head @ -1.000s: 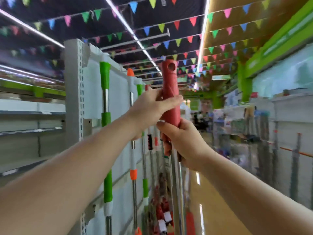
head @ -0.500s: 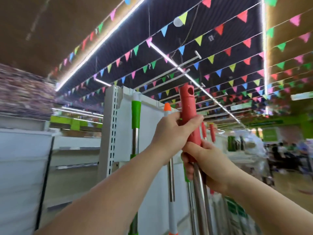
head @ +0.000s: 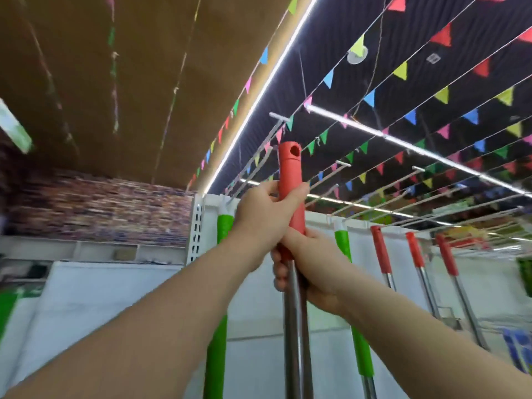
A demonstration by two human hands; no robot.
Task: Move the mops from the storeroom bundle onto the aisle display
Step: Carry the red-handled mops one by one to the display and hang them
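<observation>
Below white display hooks (head: 331,174): left hand (head: 266,223) and right hand (head: 309,264) both wrapped round upright red-gripped steel mop pole (head: 290,180); mop head cut off below frame, hooks blurred

We list a mop (head: 296,298) with a red grip over a bare silver metal shaft. We note two green-sleeved handles (head: 223,231) white-capped, left and right of it, and three red-gripped handles (head: 380,249) on silver shafts, farther right. We record a white display panel (head: 316,226), white hooks (head: 328,172), bunting (head: 400,71) in red, yellow, blue, green and pink against a black ceiling (head: 403,30), tan at left.
</observation>
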